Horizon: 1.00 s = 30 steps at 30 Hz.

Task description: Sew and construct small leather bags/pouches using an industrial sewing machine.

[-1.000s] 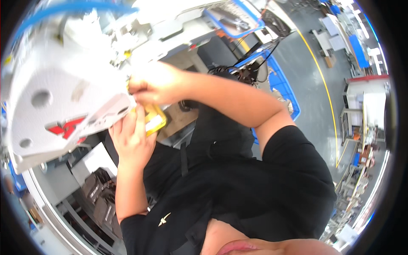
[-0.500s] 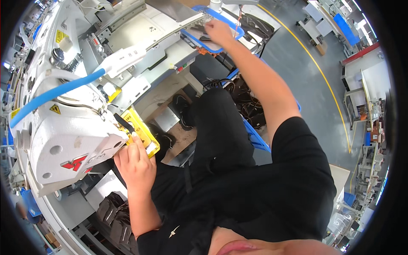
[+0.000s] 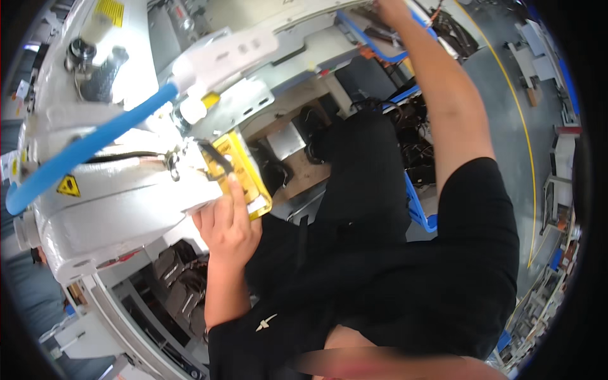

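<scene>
My left hand (image 3: 229, 227) is closed at the front of a white sewing machine (image 3: 120, 209), its fingertips on the end of a short black strap (image 3: 217, 158). The strap slants up from my fingers toward the machine's needle area. Beneath it lies a yellow plate (image 3: 254, 180), with dark marks on its face. My right arm reaches far forward, and my right hand (image 3: 392, 11) is over a blue tray (image 3: 396, 57) of dark pieces. The upper picture edge cuts this hand off, so its fingers are hidden.
A thick blue hose (image 3: 95, 149) crosses in front of the machine. Beside my right leg stands a blue crate (image 3: 418, 206) with dark strap-like pieces. Dark bundled pieces (image 3: 180, 278) sit low at the left. A yellow line (image 3: 516, 107) marks the grey floor at right.
The whole view has shifted, so the machine and tray appear farther right. My right hand has slipped partly out at the top, still by the tray. My left fingers stay at the strap.
</scene>
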Each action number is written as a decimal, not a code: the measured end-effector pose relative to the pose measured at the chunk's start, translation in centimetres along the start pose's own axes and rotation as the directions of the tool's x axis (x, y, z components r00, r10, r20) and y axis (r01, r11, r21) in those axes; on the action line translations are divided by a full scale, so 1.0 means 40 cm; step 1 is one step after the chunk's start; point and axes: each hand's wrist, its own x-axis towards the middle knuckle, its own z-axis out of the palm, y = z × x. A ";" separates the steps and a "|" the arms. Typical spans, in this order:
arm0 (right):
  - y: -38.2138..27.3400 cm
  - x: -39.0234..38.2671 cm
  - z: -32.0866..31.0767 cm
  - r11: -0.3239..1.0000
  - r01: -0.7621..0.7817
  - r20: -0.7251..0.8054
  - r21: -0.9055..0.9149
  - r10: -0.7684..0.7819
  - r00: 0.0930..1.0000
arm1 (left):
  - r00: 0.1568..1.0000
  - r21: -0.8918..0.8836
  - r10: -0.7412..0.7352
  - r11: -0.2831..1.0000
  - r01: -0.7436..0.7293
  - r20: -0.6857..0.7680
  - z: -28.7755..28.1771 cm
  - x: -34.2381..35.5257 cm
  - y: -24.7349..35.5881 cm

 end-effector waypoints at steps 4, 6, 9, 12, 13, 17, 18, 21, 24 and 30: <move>-0.040 -0.022 -0.045 0.995 0.067 0.004 -0.073 -0.067 0.998 | 1.000 0.034 0.007 0.999 -0.006 -0.013 -0.001 -0.010 -0.007; -0.091 -0.030 -0.093 0.990 0.104 0.162 -0.095 -0.088 0.983 | 1.000 0.030 0.007 1.000 -0.007 0.008 -0.006 -0.010 -0.007; -0.114 -0.044 -0.144 0.993 0.116 0.170 -0.015 -0.112 0.979 | 1.000 0.032 0.006 0.999 -0.006 -0.009 0.007 0.000 -0.009; -0.034 -0.036 -0.082 0.986 0.165 0.136 -0.025 -0.160 0.978 | 0.999 0.054 0.013 0.998 -0.010 -0.049 0.020 0.002 -0.007; -0.066 -0.049 -0.081 0.984 0.175 0.168 -0.038 -0.166 0.972 | 0.999 0.062 -0.011 0.998 0.013 -0.037 0.017 -0.012 -0.012; -0.099 -0.053 -0.122 0.980 0.179 0.258 -0.088 -0.151 0.954 | 0.999 0.071 0.001 0.997 0.002 -0.053 0.015 -0.021 -0.017; -0.059 -0.045 -0.095 0.982 0.165 0.262 -0.092 -0.136 0.955 | 0.999 0.066 0.005 0.998 -0.002 -0.052 0.021 -0.021 -0.015; 0.052 -0.019 -0.070 0.969 0.161 0.137 -0.189 -0.136 0.981 | 0.996 0.028 0.043 0.999 -0.041 -0.083 0.032 0.006 -0.009; -0.080 -0.104 -0.196 0.505 -0.297 0.180 0.811 0.267 0.947 | 0.997 0.042 0.027 0.999 -0.024 -0.068 0.017 -0.020 -0.020; -0.334 -0.393 -0.437 -0.480 -0.165 0.288 0.862 0.195 0.937 | 0.994 0.024 0.012 1.000 -0.010 -0.110 0.031 -0.006 -0.013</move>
